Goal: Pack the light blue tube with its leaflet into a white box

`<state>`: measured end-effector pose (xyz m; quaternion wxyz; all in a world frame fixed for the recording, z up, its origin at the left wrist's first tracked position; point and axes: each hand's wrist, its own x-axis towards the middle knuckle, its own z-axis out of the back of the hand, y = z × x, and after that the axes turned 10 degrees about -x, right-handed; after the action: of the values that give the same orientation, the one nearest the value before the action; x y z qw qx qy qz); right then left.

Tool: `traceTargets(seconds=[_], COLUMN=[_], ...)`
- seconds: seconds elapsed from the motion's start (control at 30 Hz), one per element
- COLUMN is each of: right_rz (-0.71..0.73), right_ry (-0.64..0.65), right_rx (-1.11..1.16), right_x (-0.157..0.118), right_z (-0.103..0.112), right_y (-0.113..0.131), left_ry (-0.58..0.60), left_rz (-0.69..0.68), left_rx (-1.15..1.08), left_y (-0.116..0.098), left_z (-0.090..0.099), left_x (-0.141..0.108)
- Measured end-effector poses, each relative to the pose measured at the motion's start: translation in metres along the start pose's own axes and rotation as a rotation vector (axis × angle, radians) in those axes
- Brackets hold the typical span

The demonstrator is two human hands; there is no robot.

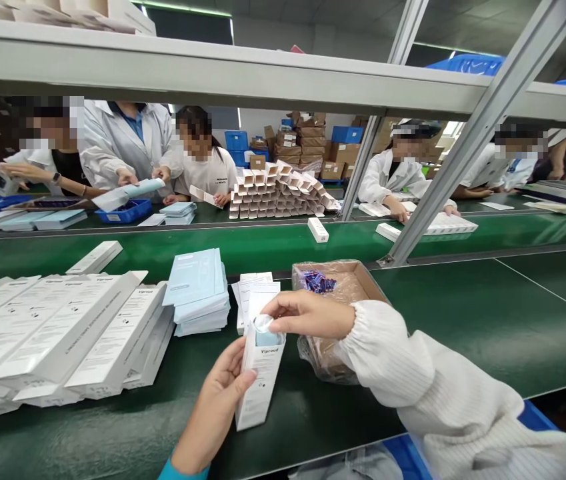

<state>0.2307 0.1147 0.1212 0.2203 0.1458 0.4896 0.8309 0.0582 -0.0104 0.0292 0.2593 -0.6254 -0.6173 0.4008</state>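
My left hand [223, 387] is wrapped round a long white carton [261, 393] marked "Viproud", which stands tilted with its top end open and a flap raised. At that opening, my right hand [307, 312] pinches a round-ended white item [263, 324]. Light blue paper [267, 338] shows beside it inside the carton mouth. The rest of the item is hidden by the carton. Just behind the carton lie some white printed leaflets [243, 313]. Left of them is a stack of light blue leaflets [197, 287].
Many white cartons [77, 327] lie piled at left. A plastic-lined cardboard box [363, 283] holds small blue-and-red pieces [319, 281]. Beyond runs a green belt [253, 250] carrying a small white box [318, 230]. A metal post [443, 193] rises at right; co-workers sit opposite behind stacked cartons [273, 193].
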Motion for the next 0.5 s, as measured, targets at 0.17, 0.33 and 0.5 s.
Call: traceTargets(seconds=[0.17, 0.33, 0.5], right_rz=[0.149, 0.153, 0.127], right_ry=[0.094, 0.056, -0.315], right_rx=[-0.75, -0.972, -0.439], right_x=[0.003, 0.002, -0.008], right_z=[0.004, -0.009, -0.035], right_y=[0.034, 0.038, 0.011], left_ry=[0.091, 0.051, -0.106], left_rz=[-0.042, -0.078, -0.165], left_rx=[0.154, 0.337, 0.402], left_y=[-0.007, -0.019, -0.012], left_z=[0.007, -0.007, -0.019], left_x=[0.011, 0.0, -0.012])
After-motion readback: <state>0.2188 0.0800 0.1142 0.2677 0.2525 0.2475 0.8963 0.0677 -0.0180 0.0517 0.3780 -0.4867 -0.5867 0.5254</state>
